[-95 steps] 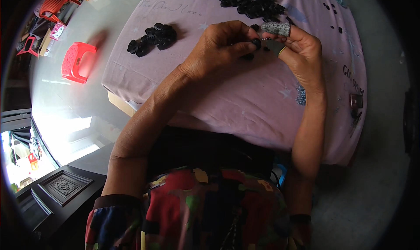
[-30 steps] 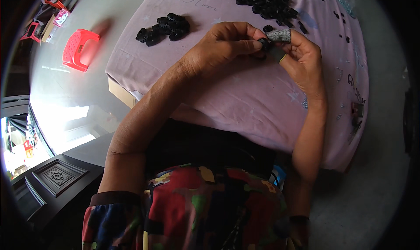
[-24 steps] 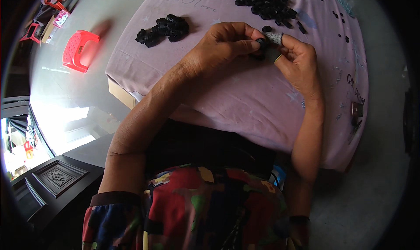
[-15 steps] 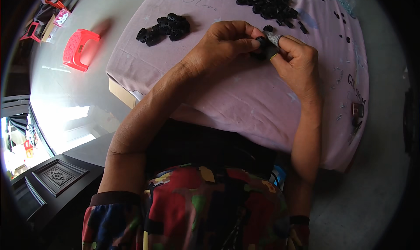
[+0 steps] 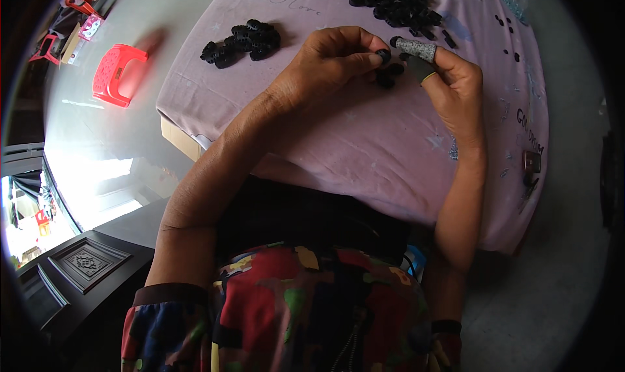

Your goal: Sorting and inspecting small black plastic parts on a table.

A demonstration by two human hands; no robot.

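Note:
Over the far half of the cloth-covered table, my left hand (image 5: 342,56) pinches a small black rounded piece (image 5: 384,56) between thumb and forefinger. More small dark pieces (image 5: 385,80) show just below its fingertips; whether they join the held one I cannot tell. To the right, my right hand (image 5: 459,79) has its thumb and forefinger spread apart. A speckled grey finger cover (image 5: 416,49) sits on the forefinger, and a dark cover with a yellow edge (image 5: 423,74) is on the thumb. Another small black piece (image 5: 394,41) is at the forefinger's tip.
A large heap of black pieces (image 5: 394,4) lies at the table's far side, with a smaller pile (image 5: 244,43) to the left. Loose pieces and a small dark box-shaped object (image 5: 532,162) lie toward the right edge. A red stool (image 5: 117,75) stands on the floor at left.
My right hand has drawn back a little to the right, its thumb and forefinger parting from the black piece. My left hand stays nearly in place, still pinching.

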